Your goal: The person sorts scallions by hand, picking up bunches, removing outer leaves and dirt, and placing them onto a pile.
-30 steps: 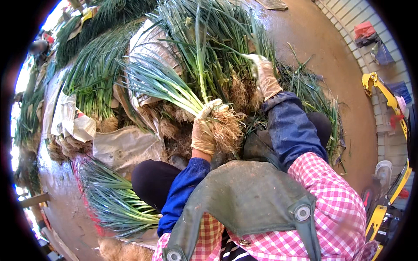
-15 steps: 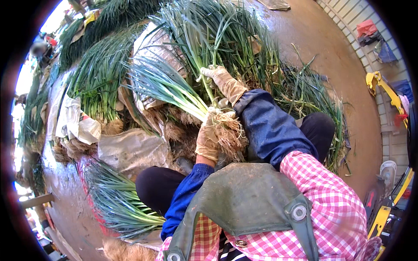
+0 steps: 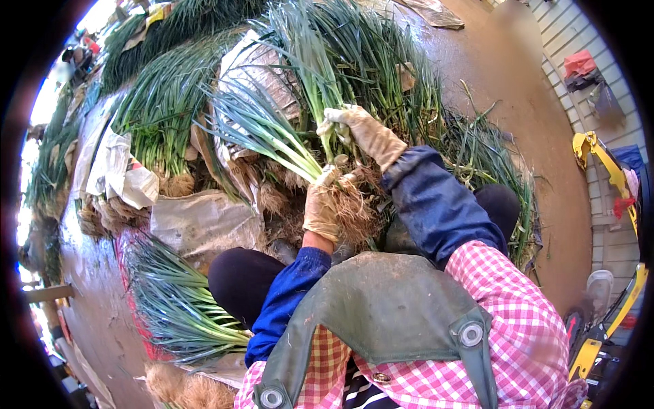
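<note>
My left hand (image 3: 321, 210), in a soiled pale glove, is closed round the white lower ends of a bunch of green onions (image 3: 283, 148). The bunch's leaves fan out to the upper left, and its tangled roots (image 3: 358, 204) hang to the right of the hand. My right hand (image 3: 370, 133), gloved too, has its fingers closed on upright green onion stalks (image 3: 326, 141) just above my left hand. How many stalks it grips is unclear. Behind it stands a large heap of green onions (image 3: 381, 61).
Another pile of green onions (image 3: 170, 102) lies at the upper left, near white sacking (image 3: 122, 174). A beige sack (image 3: 208, 221) is spread left of my hands. A bundle of green onions (image 3: 184, 300) rests beside my left knee. Yellow-framed equipment (image 3: 613, 170) stands at the right.
My right hand has shifted slightly to the right, still gripping stalks. My left hand keeps its hold on the bunch, and more of the tangled roots shows beneath the right hand.
</note>
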`<move>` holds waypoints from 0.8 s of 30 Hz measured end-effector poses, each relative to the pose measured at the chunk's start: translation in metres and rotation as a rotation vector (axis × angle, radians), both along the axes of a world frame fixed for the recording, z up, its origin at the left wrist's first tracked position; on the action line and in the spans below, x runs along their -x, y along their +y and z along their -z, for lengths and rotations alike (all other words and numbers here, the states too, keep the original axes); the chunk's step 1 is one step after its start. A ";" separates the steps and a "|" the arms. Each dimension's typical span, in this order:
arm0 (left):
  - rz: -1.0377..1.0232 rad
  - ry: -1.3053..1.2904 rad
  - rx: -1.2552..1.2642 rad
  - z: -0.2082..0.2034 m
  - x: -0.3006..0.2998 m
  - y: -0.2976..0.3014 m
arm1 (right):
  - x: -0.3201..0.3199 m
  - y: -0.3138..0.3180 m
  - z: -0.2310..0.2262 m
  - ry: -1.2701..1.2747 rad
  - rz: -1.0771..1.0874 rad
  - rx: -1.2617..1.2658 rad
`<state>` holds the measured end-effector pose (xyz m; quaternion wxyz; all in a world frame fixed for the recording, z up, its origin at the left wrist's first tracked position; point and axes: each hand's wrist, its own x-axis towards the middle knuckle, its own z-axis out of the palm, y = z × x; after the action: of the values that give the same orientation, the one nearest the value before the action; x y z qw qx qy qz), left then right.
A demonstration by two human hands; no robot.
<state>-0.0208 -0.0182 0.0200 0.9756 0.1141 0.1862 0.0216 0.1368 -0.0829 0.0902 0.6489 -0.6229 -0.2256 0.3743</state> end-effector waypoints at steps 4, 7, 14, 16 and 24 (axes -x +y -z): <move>-0.101 -0.009 -0.057 -0.001 0.000 -0.003 | 0.018 -0.048 -0.009 0.121 -0.164 -0.396; -0.114 0.025 -0.146 -0.008 0.000 -0.006 | 0.019 -0.083 -0.036 0.165 0.119 -0.576; 0.014 -0.161 -0.111 -0.007 -0.001 -0.004 | -0.013 -0.072 0.025 0.378 0.006 -0.133; 0.021 -0.247 -0.174 0.000 0.016 0.000 | 0.001 -0.054 0.046 0.397 -0.088 -0.106; 0.158 -0.192 0.048 0.002 0.009 -0.006 | 0.030 -0.046 -0.012 0.131 -0.276 0.016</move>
<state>-0.0293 -0.0241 0.0181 0.9901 0.1025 0.0826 -0.0491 0.1071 -0.1291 0.1027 0.5998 -0.5653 -0.2633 0.5014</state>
